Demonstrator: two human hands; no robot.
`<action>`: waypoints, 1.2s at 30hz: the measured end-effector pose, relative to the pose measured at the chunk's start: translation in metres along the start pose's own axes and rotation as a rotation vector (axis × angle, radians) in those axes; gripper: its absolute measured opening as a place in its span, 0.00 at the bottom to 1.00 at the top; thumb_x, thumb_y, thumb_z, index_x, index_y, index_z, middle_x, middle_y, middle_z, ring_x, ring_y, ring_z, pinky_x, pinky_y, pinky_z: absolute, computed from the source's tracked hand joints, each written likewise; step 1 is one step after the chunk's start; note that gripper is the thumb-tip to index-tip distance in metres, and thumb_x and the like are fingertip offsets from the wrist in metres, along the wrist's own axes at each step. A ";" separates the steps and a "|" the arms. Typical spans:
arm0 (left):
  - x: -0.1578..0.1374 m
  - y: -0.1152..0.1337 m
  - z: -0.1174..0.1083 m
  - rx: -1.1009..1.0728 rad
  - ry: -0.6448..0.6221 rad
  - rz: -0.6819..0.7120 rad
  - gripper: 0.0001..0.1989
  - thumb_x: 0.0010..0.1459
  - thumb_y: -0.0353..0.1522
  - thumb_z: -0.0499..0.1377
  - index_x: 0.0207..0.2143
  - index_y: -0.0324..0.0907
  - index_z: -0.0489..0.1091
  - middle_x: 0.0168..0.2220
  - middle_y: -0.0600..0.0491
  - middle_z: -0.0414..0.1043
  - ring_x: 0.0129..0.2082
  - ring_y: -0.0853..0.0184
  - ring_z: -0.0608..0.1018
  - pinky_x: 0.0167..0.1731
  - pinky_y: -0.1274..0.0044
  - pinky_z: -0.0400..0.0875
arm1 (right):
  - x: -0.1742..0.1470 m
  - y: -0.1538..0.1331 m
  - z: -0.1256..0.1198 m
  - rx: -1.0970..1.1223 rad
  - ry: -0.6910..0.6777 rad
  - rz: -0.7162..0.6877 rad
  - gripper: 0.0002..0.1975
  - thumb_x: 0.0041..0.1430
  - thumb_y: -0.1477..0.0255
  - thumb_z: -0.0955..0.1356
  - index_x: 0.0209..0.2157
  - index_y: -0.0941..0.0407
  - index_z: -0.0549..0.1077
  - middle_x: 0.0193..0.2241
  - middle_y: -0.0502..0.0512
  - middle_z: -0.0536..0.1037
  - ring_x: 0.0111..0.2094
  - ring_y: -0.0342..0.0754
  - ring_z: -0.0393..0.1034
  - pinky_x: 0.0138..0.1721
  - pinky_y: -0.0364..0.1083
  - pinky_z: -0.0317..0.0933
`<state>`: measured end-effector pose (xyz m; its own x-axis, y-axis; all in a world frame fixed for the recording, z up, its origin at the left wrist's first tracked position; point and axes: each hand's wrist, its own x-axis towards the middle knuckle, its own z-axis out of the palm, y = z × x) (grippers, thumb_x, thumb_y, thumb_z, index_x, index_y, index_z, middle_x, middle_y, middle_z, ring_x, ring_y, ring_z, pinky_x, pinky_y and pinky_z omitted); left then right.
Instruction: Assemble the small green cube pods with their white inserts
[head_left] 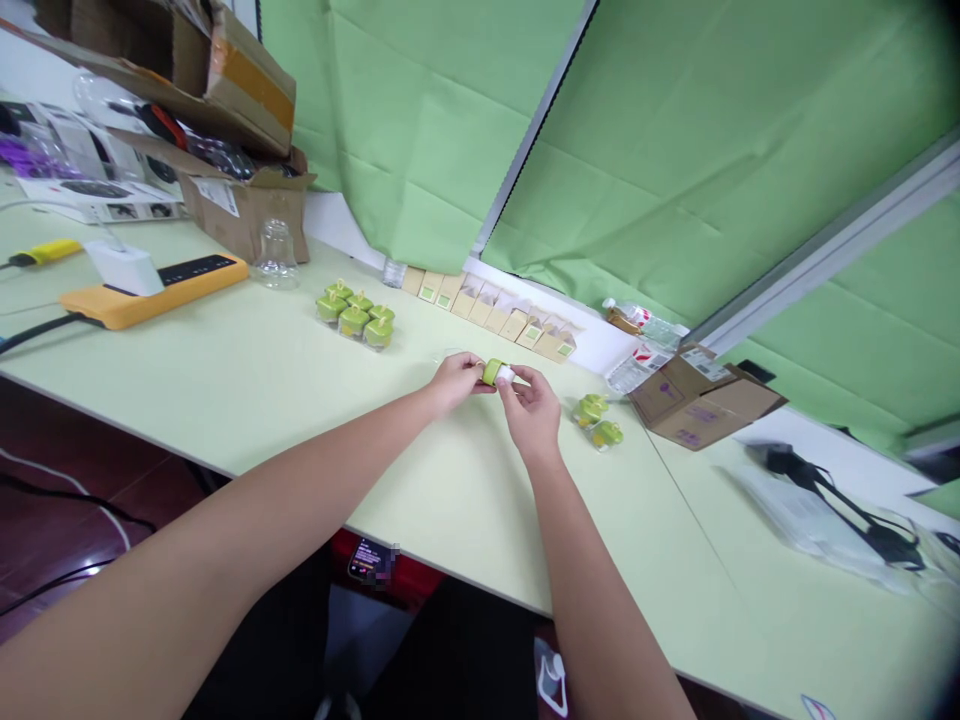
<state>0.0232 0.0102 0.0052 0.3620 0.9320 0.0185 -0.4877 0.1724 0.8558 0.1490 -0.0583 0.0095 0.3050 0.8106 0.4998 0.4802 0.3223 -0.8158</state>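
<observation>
Over the middle of the table, both hands meet at a small green-lidded container [492, 372], which lies tilted on its side between them. My left hand [456, 380] has its fingers closed on the green end. At the other end, the fingers and thumb of my right hand [534, 408] pinch a white part [506, 374]; whether it is a label or the container's body I cannot tell. Similar green-lidded containers with loops on top stand in a block of several [354, 318] to the left, and a pair [592, 408] sits right of my right hand.
A row of small cardboard boxes [487, 310] lines the table's back edge. An orange power strip [176, 285], a clear plastic jar [276, 255] and open cartons [240, 205] are at left. Plastic bottles [637, 365] and a carton [701, 400] stand at right.
</observation>
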 end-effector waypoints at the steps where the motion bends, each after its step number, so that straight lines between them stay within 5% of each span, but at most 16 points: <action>1: 0.000 0.000 0.000 -0.006 0.002 -0.001 0.08 0.58 0.23 0.58 0.25 0.36 0.66 0.26 0.53 0.70 0.29 0.71 0.77 0.46 0.64 0.77 | 0.000 -0.001 0.000 0.008 -0.003 0.007 0.21 0.52 0.58 0.73 0.45 0.55 0.74 0.45 0.59 0.79 0.40 0.53 0.77 0.40 0.51 0.72; 7: 0.000 0.000 -0.001 -0.078 -0.050 -0.002 0.07 0.56 0.29 0.64 0.28 0.35 0.70 0.30 0.50 0.74 0.31 0.68 0.79 0.47 0.64 0.77 | 0.001 -0.004 -0.001 0.042 0.024 0.033 0.21 0.51 0.57 0.73 0.42 0.55 0.73 0.42 0.58 0.79 0.36 0.51 0.77 0.39 0.50 0.71; 14: 0.002 -0.003 -0.007 -0.111 -0.192 0.012 0.18 0.48 0.38 0.71 0.37 0.33 0.78 0.40 0.45 0.78 0.37 0.65 0.80 0.53 0.66 0.74 | 0.002 -0.006 -0.001 0.165 0.029 0.028 0.21 0.50 0.58 0.74 0.42 0.55 0.74 0.39 0.56 0.80 0.34 0.49 0.77 0.39 0.50 0.72; 23: -0.001 0.002 -0.009 -0.127 -0.228 -0.010 0.17 0.49 0.37 0.71 0.37 0.34 0.79 0.41 0.45 0.78 0.38 0.66 0.80 0.52 0.69 0.73 | 0.001 -0.015 -0.005 0.173 0.019 0.096 0.23 0.47 0.59 0.76 0.42 0.56 0.76 0.31 0.55 0.82 0.32 0.51 0.78 0.40 0.51 0.71; 36: -0.001 0.002 -0.011 -0.145 -0.266 -0.019 0.15 0.51 0.37 0.69 0.38 0.35 0.79 0.44 0.44 0.78 0.39 0.66 0.79 0.51 0.69 0.74 | 0.003 -0.013 -0.009 0.224 -0.036 0.037 0.20 0.47 0.61 0.77 0.40 0.56 0.77 0.34 0.57 0.82 0.35 0.52 0.78 0.43 0.53 0.72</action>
<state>0.0132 0.0126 0.0014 0.5577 0.8156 0.1543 -0.5805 0.2503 0.7748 0.1517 -0.0644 0.0244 0.2878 0.8396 0.4606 0.2732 0.3890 -0.8798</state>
